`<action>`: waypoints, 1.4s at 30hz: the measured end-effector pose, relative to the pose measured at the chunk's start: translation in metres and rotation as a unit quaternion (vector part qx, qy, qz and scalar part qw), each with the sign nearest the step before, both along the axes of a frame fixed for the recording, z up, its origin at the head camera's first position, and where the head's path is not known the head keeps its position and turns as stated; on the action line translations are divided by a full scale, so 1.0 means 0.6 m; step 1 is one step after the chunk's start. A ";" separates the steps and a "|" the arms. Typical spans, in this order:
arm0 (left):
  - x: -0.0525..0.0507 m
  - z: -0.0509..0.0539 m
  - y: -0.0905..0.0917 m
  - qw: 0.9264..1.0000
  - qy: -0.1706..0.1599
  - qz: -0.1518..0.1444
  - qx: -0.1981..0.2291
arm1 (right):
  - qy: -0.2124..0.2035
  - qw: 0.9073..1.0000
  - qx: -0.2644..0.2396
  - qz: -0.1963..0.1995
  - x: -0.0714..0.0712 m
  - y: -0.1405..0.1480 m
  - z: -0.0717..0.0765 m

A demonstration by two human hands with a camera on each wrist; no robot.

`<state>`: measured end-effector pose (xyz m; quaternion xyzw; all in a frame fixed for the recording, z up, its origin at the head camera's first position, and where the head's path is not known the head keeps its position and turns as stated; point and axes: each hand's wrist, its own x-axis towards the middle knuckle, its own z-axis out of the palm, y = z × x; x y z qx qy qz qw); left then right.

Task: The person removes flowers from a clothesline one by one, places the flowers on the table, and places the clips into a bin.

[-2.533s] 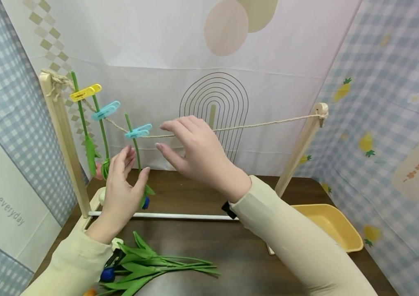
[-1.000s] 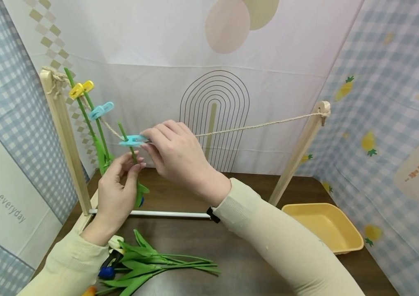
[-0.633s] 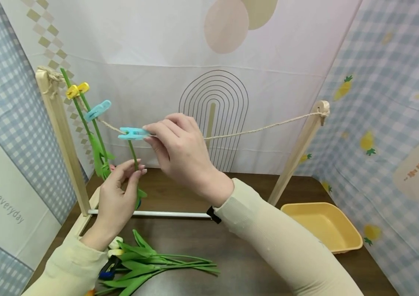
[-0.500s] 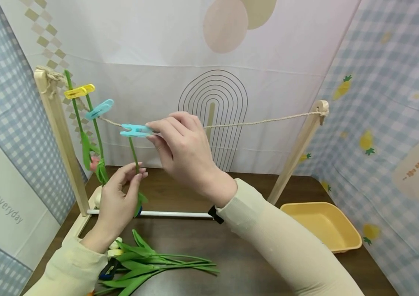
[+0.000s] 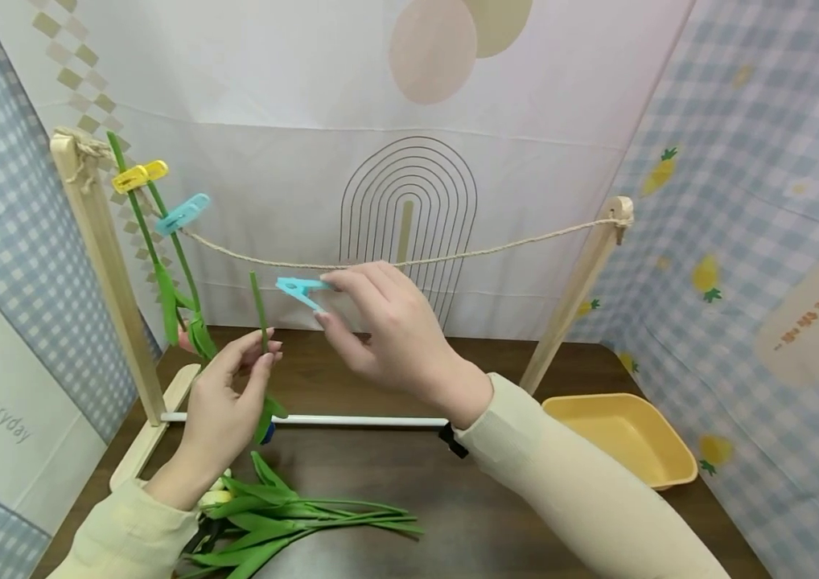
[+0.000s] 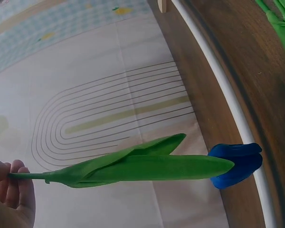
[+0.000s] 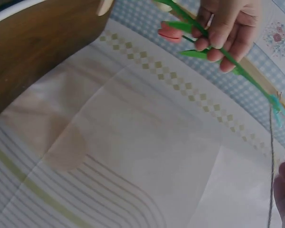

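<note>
My left hand [image 5: 224, 402] pinches the green stem [image 5: 258, 301] of a tulip whose blue bloom [image 6: 235, 165] points down; the stem's top stands free below the rope [image 5: 518, 243]. To its right, my right hand [image 5: 402, 334] holds a light blue clothespin [image 5: 298, 288] by its handles, its body just right of the stem and beneath the rope, touching neither. Further left, a yellow clothespin [image 5: 140, 176] and another light blue clothespin [image 5: 183, 214] hold two hanging flowers on the rope. One of these has a pink bloom [image 7: 170, 33].
Wooden posts [image 5: 109, 281] carry the rope at both ends, with a white rod [image 5: 366, 420] low between them. Several green-leaved flowers [image 5: 265, 523] lie on the table in front. A yellow basin [image 5: 623, 438] stands at the right.
The light blue clothespin in my right hand has come off the rope and moved right and down. The stem in my left hand has come away from it. The rope now sags freely.
</note>
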<state>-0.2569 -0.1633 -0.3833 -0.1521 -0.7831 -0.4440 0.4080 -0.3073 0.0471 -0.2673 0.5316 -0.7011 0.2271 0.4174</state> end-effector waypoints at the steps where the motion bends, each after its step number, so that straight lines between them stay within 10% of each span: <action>1: 0.001 0.000 -0.001 1.000 -0.001 -0.002 -0.001 | -0.007 1.000 0.004 0.001 -0.001 0.005 -0.006; 11: 0.011 -0.006 -0.006 0.999 -0.022 -0.028 -0.015 | -0.066 0.996 0.047 -0.038 -0.025 0.079 -0.100; 21: 0.019 -0.008 0.007 0.987 0.036 -0.116 -0.101 | -0.160 0.975 0.096 -0.118 -0.031 0.186 -0.192; 28: 0.027 -0.019 0.020 0.973 0.085 -0.116 -0.178 | -0.178 0.966 0.073 -0.172 -0.012 0.292 -0.250; 42: 0.038 -0.058 0.041 0.939 -0.016 -0.070 -0.336 | -0.220 0.938 0.046 -0.263 0.008 0.409 -0.300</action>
